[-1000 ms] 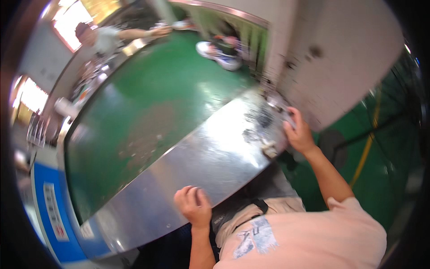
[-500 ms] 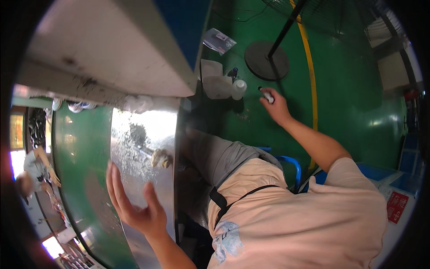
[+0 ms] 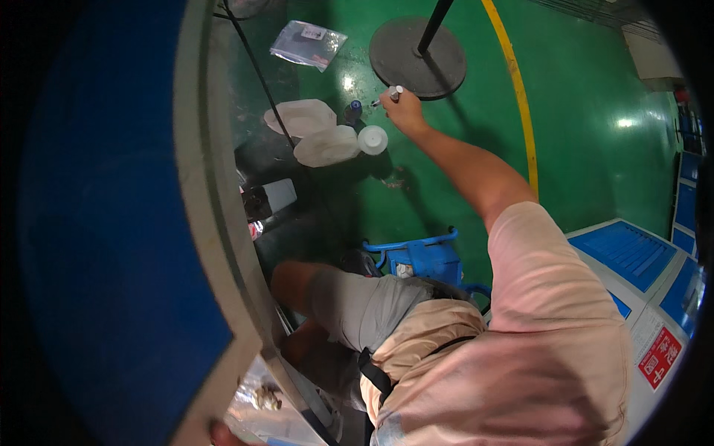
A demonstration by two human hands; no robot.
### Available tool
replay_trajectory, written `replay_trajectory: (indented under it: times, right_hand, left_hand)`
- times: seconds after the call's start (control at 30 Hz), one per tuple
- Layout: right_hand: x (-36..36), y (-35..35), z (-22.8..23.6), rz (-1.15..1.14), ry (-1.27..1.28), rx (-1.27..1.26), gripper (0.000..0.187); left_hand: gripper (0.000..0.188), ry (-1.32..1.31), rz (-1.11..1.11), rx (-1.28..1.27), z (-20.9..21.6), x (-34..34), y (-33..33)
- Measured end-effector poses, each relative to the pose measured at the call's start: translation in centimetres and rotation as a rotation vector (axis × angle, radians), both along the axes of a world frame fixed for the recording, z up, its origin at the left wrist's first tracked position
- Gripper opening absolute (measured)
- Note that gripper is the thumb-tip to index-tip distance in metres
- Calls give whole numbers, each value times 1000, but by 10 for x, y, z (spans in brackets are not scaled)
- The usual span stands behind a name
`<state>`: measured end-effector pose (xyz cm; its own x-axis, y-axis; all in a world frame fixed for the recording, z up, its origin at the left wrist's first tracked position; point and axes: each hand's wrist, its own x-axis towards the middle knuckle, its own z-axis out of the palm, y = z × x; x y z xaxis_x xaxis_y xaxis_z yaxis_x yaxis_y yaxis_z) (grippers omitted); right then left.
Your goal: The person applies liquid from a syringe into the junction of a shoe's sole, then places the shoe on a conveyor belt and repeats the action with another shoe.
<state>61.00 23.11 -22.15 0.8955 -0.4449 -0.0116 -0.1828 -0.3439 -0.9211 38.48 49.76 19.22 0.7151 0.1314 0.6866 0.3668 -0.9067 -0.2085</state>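
Observation:
My right hand (image 3: 405,113) reaches out low over the green floor. Its fingers are closed on a short, pale, pen-like tool (image 3: 395,93) with a dark, thin tip. The tip points left toward a small dark bottle with a blue top (image 3: 352,111). A white bottle (image 3: 372,140) stands just beside that, seen from above. Two translucent plastic containers (image 3: 327,146) are to its left. Of my left hand (image 3: 224,435) only a fingertip or so shows at the lower edge, by the machine's pale frame; whether its fingers are open or closed is out of sight.
The machine's blue panel (image 3: 111,223) fills the left side. A round black stand base (image 3: 418,59) with a pole is beyond my right hand. A clear plastic bag (image 3: 309,44), a black cable (image 3: 260,74) and a blue stool (image 3: 424,256) are around. A metal tray (image 3: 253,416) shows lower left.
My view has swung, so the machine's blue panel covers the left. My right hand, still holding the pen-like tool, has moved closer to the small dark bottle. My left hand has mostly left view.

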Motion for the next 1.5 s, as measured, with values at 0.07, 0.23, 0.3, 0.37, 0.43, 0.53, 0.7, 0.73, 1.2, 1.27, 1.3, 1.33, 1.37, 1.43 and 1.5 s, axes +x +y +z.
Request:
replay_trajectory:
  times: [0.07, 0.23, 0.3, 0.37, 0.43, 0.53, 0.7, 0.73, 1.2, 1.27, 1.3, 1.33, 1.37, 1.43, 1.5]
  right_hand:
    - [9, 1, -11, 11, -24, -45, 22]
    - [7, 20, -30, 24, 205, 27, 26]
    - [3, 27, -28, 11, 288, 41, 27]
    - [7, 28, -34, -2, 318, 35, 27]
    - [6, 30, -40, 8, 314, 36, 27]
    - [-1, 34, -39, 31, 320, -4, 28]
    - [-2, 36, -24, 94, 363, -163, 27]
    - [-2, 36, -24, 64, 356, -126, 27]
    - [0, 32, -47, 0, 349, 28, 30]
    - [-3, 33, -42, 10, 349, 31, 31]
    - [-2, 33, -41, 16, 350, 32, 31]
    - [-2, 33, -42, 18, 356, 31, 31]
    - [-2, 33, -42, 18, 360, 26, 30]
    - [-1, 33, -43, 20, 365, 13, 30]
    - [-2, 34, -43, 41, 312, -64, 27]
  left_hand:
    - [74, -180, -221, -238, -2, -1, -2]
    - [73, -138, -233, -282, -26, 20, 5]
    - [73, -125, -244, -289, -28, 25, 6]
    - [73, -119, -249, -294, -28, 27, 8]
    - [73, -114, -251, -300, -28, 28, 9]
    - [73, -104, -248, -306, -28, 28, 10]
    - [73, -92, -247, -313, -26, 27, 12]
    - [73, -92, -249, -315, -27, 27, 13]
    - [72, -85, -261, -333, -25, 20, 16]
    - [72, -81, -259, -334, -24, 18, 17]
    - [72, -80, -256, -333, -25, 19, 16]
    - [72, -79, -260, -331, -25, 19, 17]
    - [72, -78, -260, -335, -24, 18, 17]
    - [72, -78, -264, -336, -24, 18, 17]
    - [72, -78, -262, -339, -24, 17, 17]
